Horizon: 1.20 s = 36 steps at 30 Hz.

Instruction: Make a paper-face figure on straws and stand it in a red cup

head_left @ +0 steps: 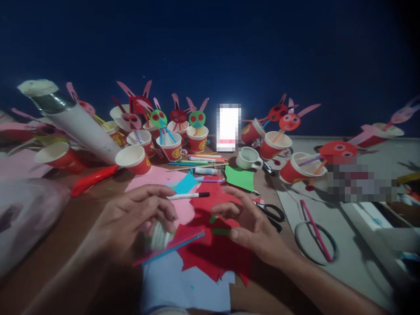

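Note:
My left hand (144,210) hovers with loosely bent fingers spread above a blurred whitish object (160,236) whose kind I cannot make out. Beside it lie a pink straw (180,239) and a blue straw (187,243), slanting across the paper. A marker with a black cap (188,196) rests just beyond those fingertips. On the other side, my right hand (254,227) is open, thumb and fingers apart, over jagged red paper (210,253). Small green paper pieces (220,231) are near its fingertips.
Red paper cups (133,161) with paper animal heads on straws (159,119) stand along the back. Black-handled scissors (274,212) lie right of my right hand. Also here are a white mug (248,158), green paper (239,178), a plastic bag (29,223) and a lit screen (228,127).

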Each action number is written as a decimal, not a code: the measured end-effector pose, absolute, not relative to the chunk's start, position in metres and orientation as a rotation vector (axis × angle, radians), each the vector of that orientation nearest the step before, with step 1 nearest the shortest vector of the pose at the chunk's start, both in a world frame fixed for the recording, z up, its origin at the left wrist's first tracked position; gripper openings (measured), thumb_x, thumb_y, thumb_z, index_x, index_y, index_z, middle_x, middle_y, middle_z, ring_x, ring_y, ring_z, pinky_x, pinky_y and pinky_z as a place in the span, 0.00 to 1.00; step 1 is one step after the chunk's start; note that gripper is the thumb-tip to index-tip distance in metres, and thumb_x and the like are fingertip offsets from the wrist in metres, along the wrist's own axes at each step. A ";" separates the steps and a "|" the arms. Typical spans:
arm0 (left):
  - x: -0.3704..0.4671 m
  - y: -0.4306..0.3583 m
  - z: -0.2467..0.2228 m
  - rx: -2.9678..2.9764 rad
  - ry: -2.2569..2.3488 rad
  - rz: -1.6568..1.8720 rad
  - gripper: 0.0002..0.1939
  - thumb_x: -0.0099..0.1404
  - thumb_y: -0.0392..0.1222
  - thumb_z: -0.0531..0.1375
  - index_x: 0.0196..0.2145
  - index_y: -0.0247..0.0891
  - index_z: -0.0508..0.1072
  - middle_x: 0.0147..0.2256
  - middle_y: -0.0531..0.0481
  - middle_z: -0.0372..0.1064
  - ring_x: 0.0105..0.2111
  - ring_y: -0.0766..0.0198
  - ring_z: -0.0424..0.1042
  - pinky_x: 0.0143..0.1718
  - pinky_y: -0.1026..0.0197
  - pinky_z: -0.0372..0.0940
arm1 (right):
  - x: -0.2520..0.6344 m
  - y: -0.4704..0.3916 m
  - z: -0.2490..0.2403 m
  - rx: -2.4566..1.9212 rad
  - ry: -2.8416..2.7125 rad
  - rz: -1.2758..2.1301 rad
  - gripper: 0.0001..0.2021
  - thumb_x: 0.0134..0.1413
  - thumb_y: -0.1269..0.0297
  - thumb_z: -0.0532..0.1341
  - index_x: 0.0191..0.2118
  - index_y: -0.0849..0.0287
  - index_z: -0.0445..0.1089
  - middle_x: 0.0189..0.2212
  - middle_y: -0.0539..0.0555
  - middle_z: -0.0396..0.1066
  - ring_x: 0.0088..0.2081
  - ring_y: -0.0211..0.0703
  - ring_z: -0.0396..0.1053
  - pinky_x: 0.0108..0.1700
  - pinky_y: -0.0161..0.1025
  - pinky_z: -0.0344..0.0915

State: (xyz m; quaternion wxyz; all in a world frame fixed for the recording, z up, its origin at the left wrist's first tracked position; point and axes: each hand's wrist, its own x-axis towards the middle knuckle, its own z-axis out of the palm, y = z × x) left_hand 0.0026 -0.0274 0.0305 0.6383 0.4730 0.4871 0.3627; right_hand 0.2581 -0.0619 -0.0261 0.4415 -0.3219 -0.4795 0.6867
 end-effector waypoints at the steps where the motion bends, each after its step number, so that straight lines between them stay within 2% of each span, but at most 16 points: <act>1: 0.012 -0.030 0.033 1.048 1.099 0.834 0.14 0.59 0.51 0.61 0.38 0.39 0.73 0.26 0.49 0.74 0.22 0.60 0.74 0.19 0.65 0.60 | 0.255 -0.062 -0.025 -0.786 -1.207 1.702 0.37 0.50 0.56 0.66 0.61 0.47 0.45 0.49 0.57 0.66 0.52 0.44 0.63 0.50 0.44 0.61; 4: 0.035 -0.034 0.040 1.047 0.982 0.841 0.13 0.60 0.49 0.60 0.38 0.38 0.73 0.26 0.48 0.73 0.22 0.61 0.73 0.21 0.64 0.63 | 0.245 -0.062 -0.023 -0.765 -1.215 1.717 0.47 0.46 0.58 0.69 0.64 0.46 0.37 0.53 0.58 0.63 0.55 0.45 0.60 0.52 0.46 0.60; 7: 0.049 -0.032 0.046 1.069 0.873 0.829 0.12 0.61 0.48 0.60 0.38 0.37 0.74 0.27 0.48 0.73 0.23 0.61 0.74 0.23 0.64 0.65 | 0.235 -0.062 -0.024 -0.734 -1.213 1.745 0.50 0.44 0.60 0.70 0.64 0.47 0.35 0.52 0.59 0.61 0.54 0.47 0.60 0.48 0.45 0.62; 11: 0.057 -0.027 0.047 1.012 0.780 0.816 0.11 0.62 0.46 0.59 0.38 0.38 0.74 0.27 0.48 0.74 0.24 0.61 0.74 0.24 0.63 0.67 | 0.225 -0.059 -0.026 -0.617 -1.196 1.787 0.42 0.50 0.64 0.67 0.63 0.47 0.38 0.44 0.54 0.63 0.41 0.38 0.65 0.40 0.37 0.62; 14: 0.062 -0.022 0.044 0.960 0.695 0.829 0.09 0.64 0.44 0.58 0.38 0.38 0.74 0.27 0.47 0.74 0.24 0.62 0.74 0.26 0.62 0.68 | 0.221 -0.054 -0.026 -0.565 -1.105 1.788 0.35 0.52 0.64 0.65 0.61 0.47 0.45 0.36 0.49 0.63 0.33 0.33 0.63 0.36 0.34 0.60; 18: 0.065 -0.016 0.039 0.972 0.619 0.896 0.07 0.63 0.42 0.59 0.36 0.38 0.75 0.30 0.48 0.74 0.25 0.64 0.73 0.27 0.64 0.68 | 0.218 -0.049 -0.026 -0.547 -1.027 1.763 0.31 0.51 0.62 0.66 0.57 0.48 0.51 0.33 0.47 0.62 0.32 0.33 0.62 0.34 0.33 0.60; 21: 0.061 -0.012 0.033 1.019 0.669 1.023 0.06 0.61 0.41 0.61 0.34 0.38 0.76 0.39 0.49 0.71 0.31 0.67 0.71 0.28 0.68 0.66 | 0.223 -0.046 -0.025 -0.628 -1.092 1.675 0.33 0.51 0.64 0.66 0.59 0.48 0.50 0.34 0.48 0.63 0.34 0.35 0.63 0.35 0.34 0.61; 23: 0.057 -0.009 0.028 1.062 0.781 1.050 0.05 0.61 0.40 0.61 0.34 0.39 0.76 0.41 0.51 0.69 0.29 0.71 0.68 0.28 0.70 0.64 | 0.228 -0.044 -0.024 -0.673 -1.160 1.603 0.33 0.52 0.65 0.65 0.60 0.48 0.49 0.35 0.49 0.64 0.34 0.35 0.64 0.36 0.34 0.62; 26: 0.052 -0.006 0.022 1.122 0.946 0.909 0.06 0.62 0.43 0.60 0.36 0.40 0.75 0.33 0.52 0.69 0.24 0.73 0.64 0.26 0.70 0.61 | 0.237 -0.040 -0.019 -0.719 -1.269 1.463 0.32 0.54 0.67 0.63 0.60 0.46 0.48 0.35 0.48 0.64 0.34 0.35 0.65 0.37 0.34 0.64; 29: 0.052 -0.005 0.022 1.125 0.948 0.695 0.14 0.61 0.50 0.60 0.34 0.36 0.73 0.23 0.53 0.66 0.20 0.73 0.60 0.21 0.69 0.55 | 0.245 -0.036 -0.014 -0.772 -1.421 1.273 0.33 0.55 0.72 0.61 0.61 0.47 0.46 0.35 0.49 0.65 0.36 0.36 0.66 0.39 0.35 0.66; 32: 0.055 -0.004 0.025 1.074 0.904 0.622 0.18 0.55 0.54 0.63 0.29 0.33 0.72 0.20 0.55 0.62 0.19 0.74 0.56 0.21 0.69 0.51 | 0.251 -0.034 -0.009 -0.826 -1.555 1.080 0.34 0.55 0.75 0.60 0.62 0.48 0.44 0.36 0.50 0.66 0.36 0.37 0.67 0.38 0.35 0.67; 36: 0.054 -0.004 0.025 1.012 0.866 0.619 0.19 0.53 0.54 0.65 0.30 0.34 0.72 0.17 0.56 0.61 0.17 0.74 0.55 0.20 0.69 0.50 | 0.256 -0.034 -0.008 -0.890 -1.653 0.921 0.35 0.54 0.76 0.59 0.63 0.50 0.44 0.36 0.50 0.67 0.35 0.37 0.68 0.37 0.35 0.67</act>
